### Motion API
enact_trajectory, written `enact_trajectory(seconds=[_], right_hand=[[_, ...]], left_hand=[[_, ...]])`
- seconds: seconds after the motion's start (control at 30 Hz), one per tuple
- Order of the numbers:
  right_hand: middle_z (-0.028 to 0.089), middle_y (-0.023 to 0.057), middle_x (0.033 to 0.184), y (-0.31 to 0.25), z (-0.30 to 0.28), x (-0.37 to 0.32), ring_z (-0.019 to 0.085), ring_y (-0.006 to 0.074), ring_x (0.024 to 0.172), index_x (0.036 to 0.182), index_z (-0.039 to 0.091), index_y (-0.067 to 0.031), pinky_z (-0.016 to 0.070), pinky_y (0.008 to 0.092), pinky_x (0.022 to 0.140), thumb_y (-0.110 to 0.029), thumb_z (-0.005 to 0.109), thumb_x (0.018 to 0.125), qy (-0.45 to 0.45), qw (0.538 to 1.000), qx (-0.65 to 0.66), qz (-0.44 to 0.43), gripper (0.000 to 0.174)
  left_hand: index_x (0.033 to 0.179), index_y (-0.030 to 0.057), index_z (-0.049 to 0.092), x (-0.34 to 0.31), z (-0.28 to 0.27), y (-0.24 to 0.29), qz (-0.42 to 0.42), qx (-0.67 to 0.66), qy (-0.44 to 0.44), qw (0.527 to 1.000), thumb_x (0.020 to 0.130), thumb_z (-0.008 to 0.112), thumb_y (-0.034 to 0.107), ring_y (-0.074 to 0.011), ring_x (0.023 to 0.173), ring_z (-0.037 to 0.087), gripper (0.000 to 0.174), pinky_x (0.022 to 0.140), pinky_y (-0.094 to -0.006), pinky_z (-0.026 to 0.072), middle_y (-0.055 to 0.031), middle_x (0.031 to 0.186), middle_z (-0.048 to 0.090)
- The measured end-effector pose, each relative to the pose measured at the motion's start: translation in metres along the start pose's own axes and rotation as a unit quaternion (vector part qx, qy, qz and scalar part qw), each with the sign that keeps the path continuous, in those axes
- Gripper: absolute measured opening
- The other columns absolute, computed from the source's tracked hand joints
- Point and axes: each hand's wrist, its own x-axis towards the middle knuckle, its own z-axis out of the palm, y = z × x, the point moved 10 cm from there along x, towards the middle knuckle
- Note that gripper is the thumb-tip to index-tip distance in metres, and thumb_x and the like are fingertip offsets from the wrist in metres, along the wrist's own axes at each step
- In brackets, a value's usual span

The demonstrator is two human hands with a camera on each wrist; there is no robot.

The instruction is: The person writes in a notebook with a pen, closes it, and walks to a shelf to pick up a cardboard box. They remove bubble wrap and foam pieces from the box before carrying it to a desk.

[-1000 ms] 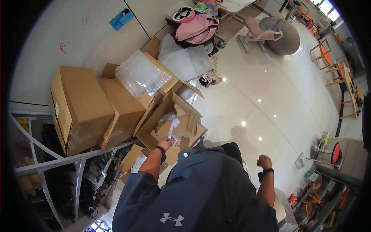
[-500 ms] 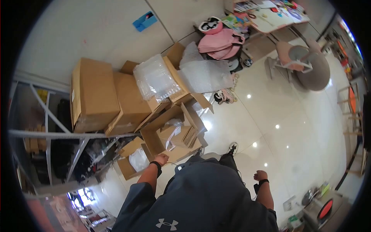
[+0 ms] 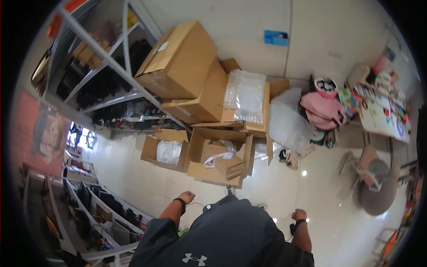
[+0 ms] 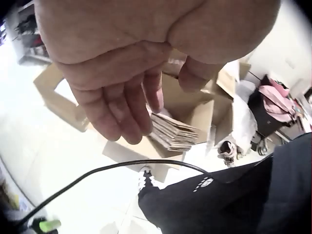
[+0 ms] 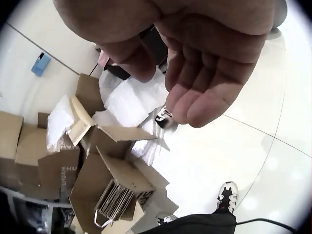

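My left hand (image 3: 187,196) hangs loosely curled over the floor just in front of the open cardboard boxes, holding nothing. In the left wrist view its relaxed fingers (image 4: 114,109) overlap a box with flattened cardboard sheets (image 4: 171,134) standing inside. To the right, my right hand (image 3: 299,214) hangs beside my body with nothing in it, fingers loosely bent in the right wrist view. The nearest open box (image 3: 195,171) holds the cardboard stack and clear plastic. A smaller open box (image 3: 149,149) at its left contains a white plastic bag (image 3: 169,151).
Two big cartons (image 3: 189,58) and a box topped with bubble wrap (image 3: 244,95) stand against the wall. Metal shelving (image 3: 106,58) rises at left. Right of the boxes are a pink bag (image 3: 321,110), a cluttered desk (image 3: 376,118) and a chair (image 3: 369,171).
The head view has swung left, showing more shelving and a red poster. My left hand has drawn back from the box of cardboard sheets. My right hand stays empty at my side.
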Motion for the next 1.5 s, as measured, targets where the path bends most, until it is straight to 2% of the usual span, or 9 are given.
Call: enact_trajectory(seconds=[0.17, 0.33, 0.47, 0.77, 0.83, 0.87, 0.97, 1.17, 1.5], right_hand=[[0.063, 0.0154, 0.071, -0.071, 0.05, 0.004, 0.062, 0.0261, 0.056, 0.086, 0.056, -0.0013, 0.0561, 0.0397, 0.052, -0.012, 0.05, 0.088, -0.045, 0.965, 0.198, 0.169, 0.013], [0.063, 0.0164, 0.075, -0.169, 0.053, -0.005, 0.063, 0.0271, 0.059, 0.097, 0.055, -0.0002, 0.057, 0.0409, 0.054, -0.01, 0.051, 0.088, -0.022, 0.986, 0.094, 0.137, 0.014], [0.064, 0.0162, 0.075, -0.212, 0.06, 0.009, 0.064, 0.0279, 0.06, 0.098, 0.055, 0.0001, 0.0577, 0.0408, 0.057, -0.01, 0.053, 0.087, -0.004, 0.989, 0.083, 0.122, 0.015], [0.065, 0.0176, 0.084, -0.296, 0.117, 0.021, 0.066, 0.0295, 0.067, 0.1, 0.056, 0.0, 0.0585, 0.0426, 0.061, -0.013, 0.056, 0.085, -0.027, 0.992, 0.05, 0.111, 0.02], [0.066, 0.018, 0.085, -0.313, 0.117, 0.019, 0.067, 0.0295, 0.068, 0.1, 0.056, 0.0004, 0.0588, 0.0428, 0.062, -0.013, 0.056, 0.085, -0.023, 0.994, 0.029, 0.102, 0.02], [0.066, 0.0183, 0.086, -0.322, 0.117, 0.02, 0.067, 0.0296, 0.069, 0.101, 0.056, 0.0007, 0.0591, 0.0429, 0.063, -0.014, 0.057, 0.086, -0.02, 0.995, 0.007, 0.096, 0.021], [0.066, 0.0189, 0.088, -0.335, 0.111, 0.032, 0.067, 0.0299, 0.07, 0.101, 0.055, 0.0007, 0.0595, 0.0432, 0.064, -0.015, 0.057, 0.086, -0.01, 0.995, -0.011, 0.099, 0.022], [0.066, 0.0142, 0.082, -0.377, 0.115, 0.064, 0.066, 0.0248, 0.064, 0.097, 0.06, -0.0018, 0.0581, 0.0386, 0.057, -0.013, 0.059, 0.086, -0.024, 0.997, 0.021, 0.067, 0.016], [0.062, 0.0113, 0.068, -0.41, 0.094, 0.168, 0.062, 0.0235, 0.056, 0.084, 0.06, -0.0012, 0.054, 0.0382, 0.051, -0.015, 0.059, 0.089, -0.085, 0.996, -0.015, 0.018, 0.015]], left_hand=[[0.107, -0.001, 0.065, 0.007, 0.069, -0.107, 0.067, 0.158, -0.086, 0.981, 0.095, 0.047, 0.037, -0.0219, 0.081, 0.069, 0.044, 0.068, -0.0349, 0.0541, -0.012, 0.101, 0.072], [0.101, -0.0008, 0.064, -0.019, 0.1, -0.163, -0.185, -0.174, -0.099, 0.962, 0.098, 0.044, 0.03, -0.0227, 0.084, 0.068, 0.037, 0.066, -0.0365, 0.0535, -0.0122, 0.102, 0.071], [0.1, 0.0, 0.064, 0.026, 0.108, -0.167, 0.016, 0.007, -0.15, 0.988, 0.098, 0.044, 0.032, -0.022, 0.084, 0.068, 0.038, 0.067, -0.0361, 0.0536, -0.0118, 0.102, 0.07], [0.093, 0.0032, 0.063, 0.12, -0.044, -0.126, 0.024, -0.33, 0.015, 0.943, 0.095, 0.046, 0.028, -0.0234, 0.068, 0.064, 0.03, 0.065, -0.0377, 0.0509, -0.0097, 0.08, 0.068], [0.085, 0.0023, 0.062, 0.13, -0.119, -0.091, 0.193, -0.073, 0.169, 0.964, 0.094, 0.046, 0.031, -0.0194, 0.06, 0.058, 0.034, 0.062, -0.0358, 0.0487, -0.0072, 0.071, 0.063], [0.079, 0.0024, 0.062, 0.141, -0.141, -0.103, 0.078, -0.396, 0.145, 0.903, 0.093, 0.045, 0.031, -0.0196, 0.061, 0.058, 0.036, 0.063, -0.035, 0.0473, -0.0073, 0.067, 0.061], [0.071, 0.0062, 0.058, 0.104, -0.262, -0.03, 0.157, -0.424, 0.227, 0.863, 0.096, 0.045, 0.03, -0.0138, 0.057, 0.05, 0.037, 0.058, -0.0275, 0.0407, -0.0032, 0.063, 0.056], [0.107, 0.0047, 0.06, 0.07, -0.429, 0.094, 0.288, -0.571, 0.273, 0.718, 0.098, 0.054, 0.023, -0.0103, 0.076, 0.057, 0.021, 0.072, -0.0255, 0.0468, -0.0012, 0.089, 0.063], [0.138, -0.0091, 0.037, 0.06, -0.581, 0.28, 0.253, -0.374, 0.517, 0.727, 0.092, 0.062, 0.037, -0.0315, 0.128, 0.045, 0.07, 0.108, -0.0369, 0.0328, -0.0248, 0.138, 0.045]])
